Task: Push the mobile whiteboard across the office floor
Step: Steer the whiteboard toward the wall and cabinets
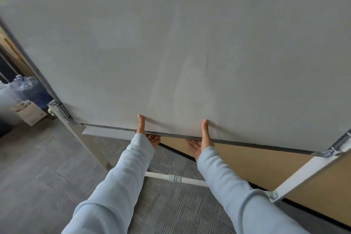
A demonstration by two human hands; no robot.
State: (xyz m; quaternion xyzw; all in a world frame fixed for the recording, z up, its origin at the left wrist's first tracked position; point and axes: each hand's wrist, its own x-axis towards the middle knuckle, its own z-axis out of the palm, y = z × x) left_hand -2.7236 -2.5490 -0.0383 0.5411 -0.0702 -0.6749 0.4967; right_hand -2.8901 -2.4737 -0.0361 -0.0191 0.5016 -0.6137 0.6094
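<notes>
Left hand (147,135) and right hand (202,143) each grasp the whiteboard (180,43) bottom edge: thumbs on front, fingers curled behind. Carpet floor (38,167) below.

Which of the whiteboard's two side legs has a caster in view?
The right leg: its caster bracket shows at the foot; the left leg shows none.

Fingers (154,139) behind whiteboard (190,43) rim (top cropped).
</notes>
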